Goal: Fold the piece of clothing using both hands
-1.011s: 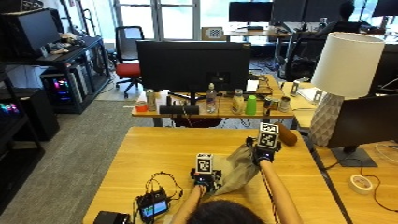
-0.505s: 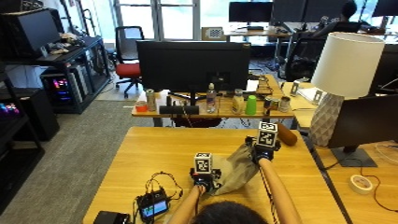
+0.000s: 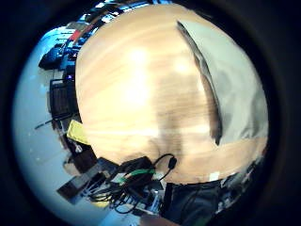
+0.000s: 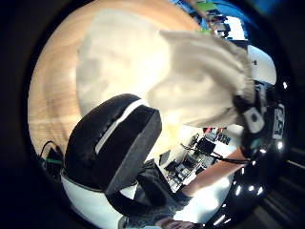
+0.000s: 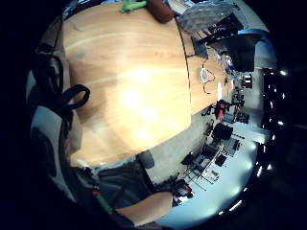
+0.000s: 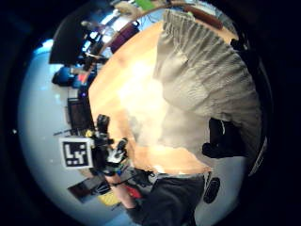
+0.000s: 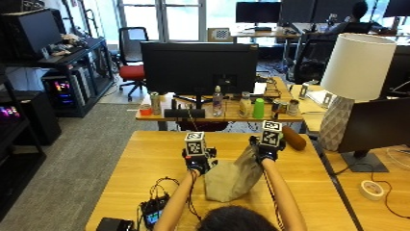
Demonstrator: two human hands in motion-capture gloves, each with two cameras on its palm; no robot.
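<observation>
The piece of clothing (image 7: 234, 177), a beige-grey garment, lies on the wooden table (image 7: 141, 159) in front of the person, between the two forearms. Its far edge is lifted off the table, while the near part rests on the wood.

The right hand (image 7: 268, 150) is raised higher and holds one end of this edge; in the right thumb side palm view the cloth hangs in gathered ripples directly from the palm, so the fingers seem clamped on it. The left hand (image 7: 197, 161) is lower, at the other end of the edge. In the left thumb side palm view the cloth bunches close to the palm, so it probably pinches the fabric too, but the fingers themselves are not clearly visible there.

The risk from here is an uneven fold. The two hands are at different heights, so the lifted edge is slanted, and if it is laid down like this the corners will not meet. The cloth is also bunched, which could trap wrinkles inside the fold. A bundle of cables and a small device (image 7: 154, 211) sit near the left elbow, and the sleeve or the fabric could catch on them.

No brand or readable writing is visible on the garment.
</observation>
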